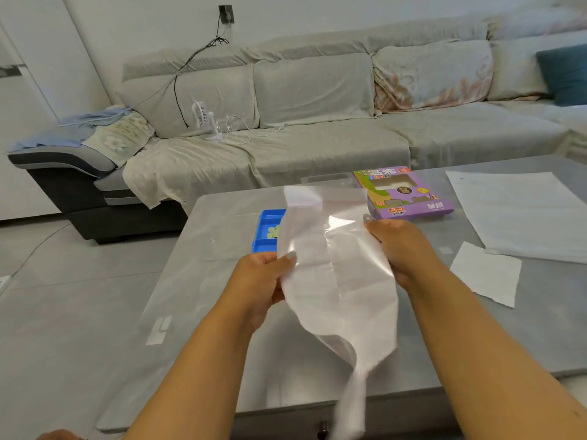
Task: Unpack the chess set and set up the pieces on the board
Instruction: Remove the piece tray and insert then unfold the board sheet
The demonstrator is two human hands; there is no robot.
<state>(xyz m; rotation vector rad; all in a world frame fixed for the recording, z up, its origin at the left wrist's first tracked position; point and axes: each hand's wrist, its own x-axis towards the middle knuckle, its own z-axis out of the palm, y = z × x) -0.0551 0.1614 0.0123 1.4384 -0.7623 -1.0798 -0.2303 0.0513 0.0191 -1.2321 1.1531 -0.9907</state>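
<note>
A clear plastic bag (336, 281) with a white folded sheet inside hangs above the grey table (190, 281). My left hand (257, 287) pinches its left edge with thumb on top. My right hand (397, 246) grips its right edge from behind. The bag's lower end trails down past the table's near edge. Behind the bag lies a blue plastic tray (268, 231), partly hidden. The purple game box (406, 195) lies flat at the table's far side.
A large white sheet (524, 214) and a smaller white sheet (486, 274) lie on the table's right part. A clear plastic insert (327, 179) sits by the box. A grey sofa (317, 122) with a small fan stands behind the table.
</note>
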